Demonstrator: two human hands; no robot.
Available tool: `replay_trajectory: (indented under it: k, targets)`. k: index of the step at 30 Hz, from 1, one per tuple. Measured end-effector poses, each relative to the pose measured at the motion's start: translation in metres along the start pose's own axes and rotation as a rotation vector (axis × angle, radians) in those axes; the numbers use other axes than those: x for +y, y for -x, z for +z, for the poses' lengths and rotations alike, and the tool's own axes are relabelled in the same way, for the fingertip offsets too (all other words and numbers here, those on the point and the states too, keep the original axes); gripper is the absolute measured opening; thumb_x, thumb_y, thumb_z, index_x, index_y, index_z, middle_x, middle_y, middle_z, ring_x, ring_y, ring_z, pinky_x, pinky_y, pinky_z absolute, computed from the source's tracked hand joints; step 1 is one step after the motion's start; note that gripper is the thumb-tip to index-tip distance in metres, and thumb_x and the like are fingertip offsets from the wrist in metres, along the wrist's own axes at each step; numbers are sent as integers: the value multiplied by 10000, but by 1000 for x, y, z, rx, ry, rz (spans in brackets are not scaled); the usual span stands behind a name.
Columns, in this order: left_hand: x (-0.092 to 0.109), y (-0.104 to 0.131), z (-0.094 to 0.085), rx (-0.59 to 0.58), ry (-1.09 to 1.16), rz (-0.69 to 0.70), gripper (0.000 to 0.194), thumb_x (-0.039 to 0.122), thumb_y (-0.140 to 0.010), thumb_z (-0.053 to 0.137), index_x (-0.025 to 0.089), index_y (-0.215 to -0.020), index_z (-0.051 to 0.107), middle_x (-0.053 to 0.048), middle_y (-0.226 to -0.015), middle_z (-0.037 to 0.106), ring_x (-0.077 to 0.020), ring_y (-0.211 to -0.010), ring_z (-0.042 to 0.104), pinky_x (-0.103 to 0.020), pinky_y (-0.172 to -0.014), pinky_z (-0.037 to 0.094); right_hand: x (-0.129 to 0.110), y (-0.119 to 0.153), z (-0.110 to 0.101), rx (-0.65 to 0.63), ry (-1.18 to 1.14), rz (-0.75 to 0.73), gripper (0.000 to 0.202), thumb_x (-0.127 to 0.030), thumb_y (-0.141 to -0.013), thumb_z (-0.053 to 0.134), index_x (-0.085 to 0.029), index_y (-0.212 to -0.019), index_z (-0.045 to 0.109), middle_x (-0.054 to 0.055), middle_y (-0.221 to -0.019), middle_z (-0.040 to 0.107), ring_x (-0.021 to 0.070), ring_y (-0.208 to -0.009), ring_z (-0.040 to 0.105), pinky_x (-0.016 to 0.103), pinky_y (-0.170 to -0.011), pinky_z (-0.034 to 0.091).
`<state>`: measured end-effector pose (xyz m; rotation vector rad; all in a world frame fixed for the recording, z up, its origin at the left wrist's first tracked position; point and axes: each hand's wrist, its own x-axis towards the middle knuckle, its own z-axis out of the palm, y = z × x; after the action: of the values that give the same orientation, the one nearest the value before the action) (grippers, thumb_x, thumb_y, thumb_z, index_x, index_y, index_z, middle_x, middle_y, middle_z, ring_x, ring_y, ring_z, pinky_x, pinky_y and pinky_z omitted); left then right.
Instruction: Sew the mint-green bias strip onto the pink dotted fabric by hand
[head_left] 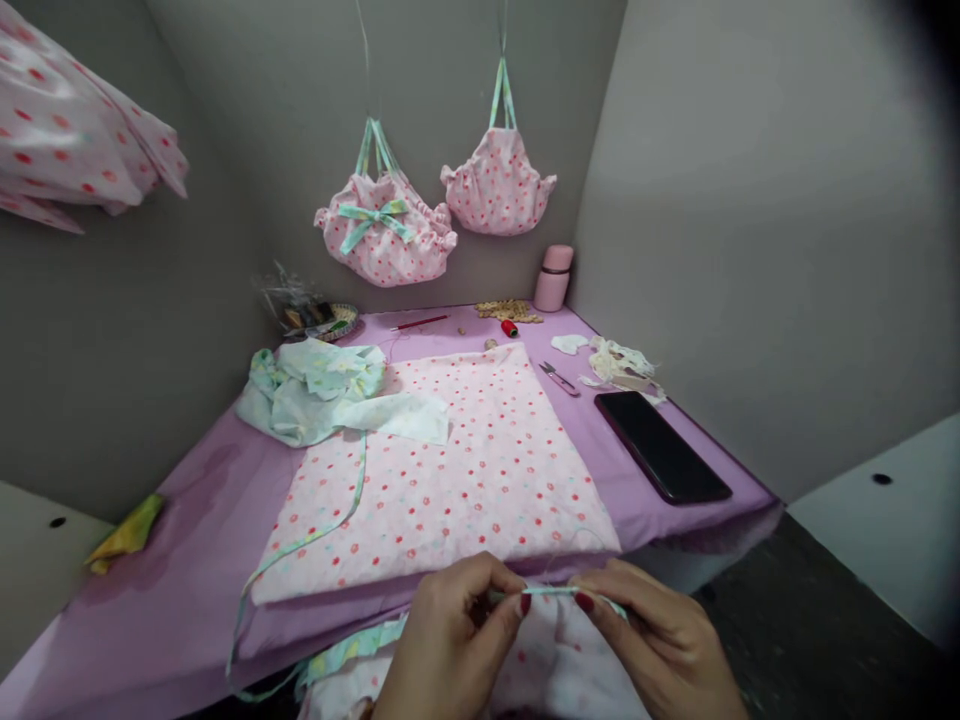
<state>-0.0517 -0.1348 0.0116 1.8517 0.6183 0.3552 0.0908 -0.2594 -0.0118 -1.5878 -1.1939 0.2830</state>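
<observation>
Both hands are low in the head view, in front of the table edge. Between thumb and fingers, my left hand [454,640] pinches a narrow mint-green fabric strip [551,591]. My right hand [667,635] pinches the same strip a short way to the right, so a short length lies straight between them. Below the hands hangs pink dotted cloth [555,650], with a green patterned band [352,645] along its left part. A fine thread shows faintly above the strip; any needle is too small to make out.
Pink dotted fabric [465,480] lies flat on the purple-covered table [191,545]. Crumpled green cloth [307,390] rests on its left, trailing a thin tie [358,490]. To the right are thread snips [559,379], a phone [660,445] and lace [621,362]. Two dotted garments [499,190] hang behind.
</observation>
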Motion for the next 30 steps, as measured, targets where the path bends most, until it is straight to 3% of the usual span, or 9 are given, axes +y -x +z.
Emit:
replay_trajectory:
  k: [4, 8, 15, 18, 23, 30]
  targets:
    - [-5, -2, 4, -52, 271, -114, 146, 296, -784, 565, 172, -720, 521, 47, -584, 445, -109, -553, 383, -202, -519, 306, 2, 0, 0, 4, 58, -7, 131, -201, -833, 570, -237, -769, 678, 1, -645, 664, 156, -581, 617, 212, -519, 466]
    - [-7, -5, 7, -74, 417, -172, 225, 360, -745, 619, 172, -685, 511, 53, -570, 446, -98, -538, 360, -196, -508, 296, 0, 0, 1, 4, 48, -10, 131, -201, -831, 573, -231, -760, 679, -12, -606, 641, 140, -540, 596, 202, -494, 453]
    - [-10, -5, 7, -25, 365, -129, 171, 318, -749, 640, 158, -741, 702, -43, -729, 685, -159, -694, 575, -238, -656, 428, -2, -2, 1, -2, 27, -20, 137, -185, -822, 576, -238, -782, 696, -18, -595, 635, 135, -530, 585, 198, -489, 446]
    - [-12, -4, 7, 32, 357, -80, 138, 297, -731, 660, 168, -731, 707, -43, -714, 705, -163, -680, 600, -233, -640, 450, 1, -2, 2, -10, 28, 40, 143, -230, -828, 575, -229, -753, 697, -8, -597, 642, 147, -543, 592, 208, -496, 450]
    - [-10, -3, 7, -7, 250, -51, 119, 246, -742, 630, 153, -763, 702, -67, -737, 712, -180, -693, 625, -242, -637, 473, 7, 0, 7, 20, -29, 122, 182, -294, -825, 573, -211, -703, 680, 1, -591, 646, 157, -541, 591, 216, -505, 458]
    - [-9, -3, 9, 52, 55, -26, 126, 209, -759, 586, 152, -755, 699, -62, -696, 702, -168, -628, 606, -222, -566, 445, 11, 2, 9, 27, -37, 155, 188, -319, -809, 592, -210, -680, 676, -5, -578, 642, 152, -527, 583, 210, -502, 456]
